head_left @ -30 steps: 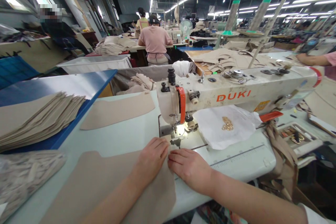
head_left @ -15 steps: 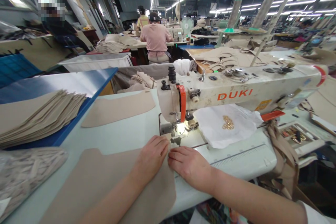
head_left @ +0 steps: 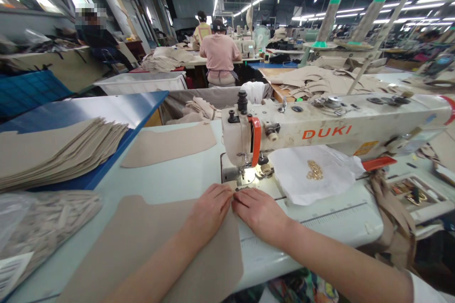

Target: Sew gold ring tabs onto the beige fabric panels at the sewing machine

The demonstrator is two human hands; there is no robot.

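A large beige fabric panel (head_left: 138, 227) lies on the pale sewing table, its upper right corner close under the needle area of a white sewing machine (head_left: 284, 125). My left hand (head_left: 212, 208) rests over that corner, fingers bent and pinched at the edge. From the other side, my right hand (head_left: 262, 215) has its fingers closed at the same edge, fingertips almost touching the left ones. A small beige tab shows just beyond the fingertips, short of the lit presser foot (head_left: 246, 173). What lies inside the pinch is mostly hidden.
A white cloth (head_left: 291, 177) with gold rings (head_left: 314, 170) lies right of the needle. Behind the left hand is another beige piece (head_left: 170, 144). Stacked panels (head_left: 71, 151) and a plastic bag (head_left: 53, 227) lie left. A parts tray (head_left: 414, 194) stands right; co-workers sit farther back.
The view has turned slightly left, so things appear farther right. My right hand has come up closer to my left fingertips at the panel's corner. The panel lies nearly the same.
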